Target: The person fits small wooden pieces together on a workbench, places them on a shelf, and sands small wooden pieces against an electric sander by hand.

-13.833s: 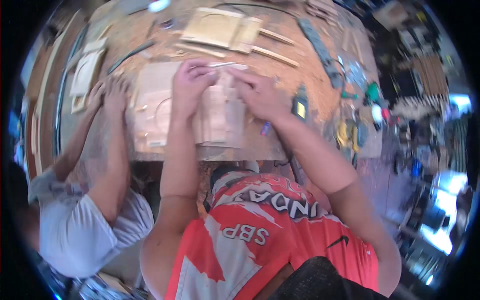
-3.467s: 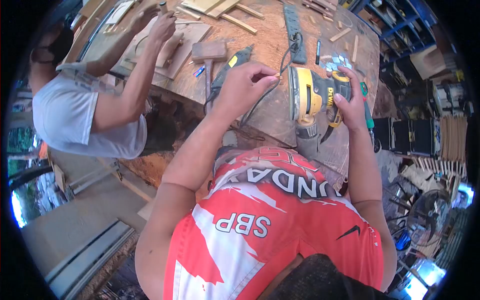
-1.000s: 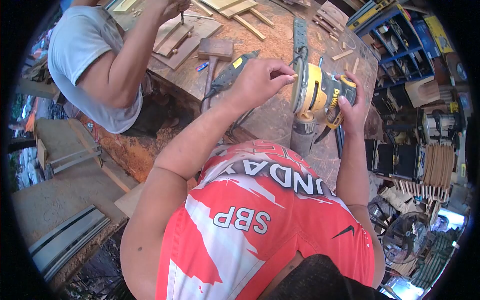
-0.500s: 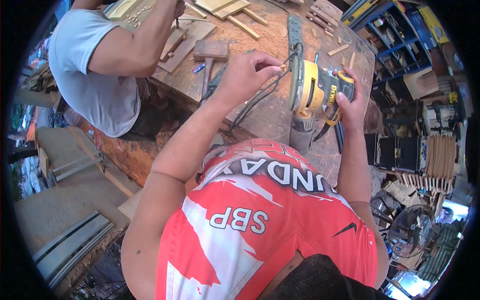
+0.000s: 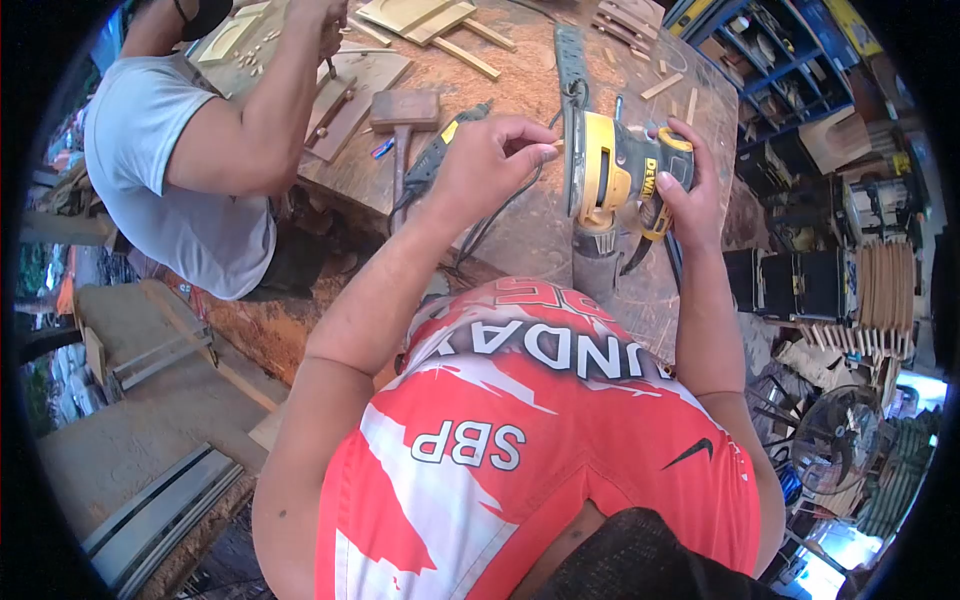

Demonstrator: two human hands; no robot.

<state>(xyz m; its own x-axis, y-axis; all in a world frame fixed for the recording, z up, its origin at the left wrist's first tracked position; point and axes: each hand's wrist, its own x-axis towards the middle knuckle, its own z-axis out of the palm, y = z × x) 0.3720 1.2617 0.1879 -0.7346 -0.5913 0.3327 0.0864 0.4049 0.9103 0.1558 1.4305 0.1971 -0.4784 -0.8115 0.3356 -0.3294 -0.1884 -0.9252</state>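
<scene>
My right hand point(image 5: 695, 190) is wrapped round the body of a yellow and black DeWalt orbital sander point(image 5: 625, 170). The sander is on its side, its round pad facing left, with the dust bag pointing toward me. Close to that pad, my left hand point(image 5: 500, 160) pinches a small wood piece point(image 5: 560, 145) between thumb and fingertips. Most of the piece is hidden, and I cannot tell whether it touches the pad. Left of my left hand, a wooden mallet point(image 5: 405, 112) and a corded power tool point(image 5: 447, 142) lie on the workbench point(image 5: 520, 235).
At the left, a co-worker in a grey shirt point(image 5: 190, 190) works over wooden boards point(image 5: 350, 105). Sawdust point(image 5: 515, 90) and wood strips cover the far bench. A blue shelf point(image 5: 785, 70), black cases point(image 5: 775, 285) and a fan point(image 5: 835, 440) stand at the right.
Both hands and the sander appear slightly further left, as the whole view has shifted. The grips look unchanged. More of the corded power tool shows beside my left hand.
</scene>
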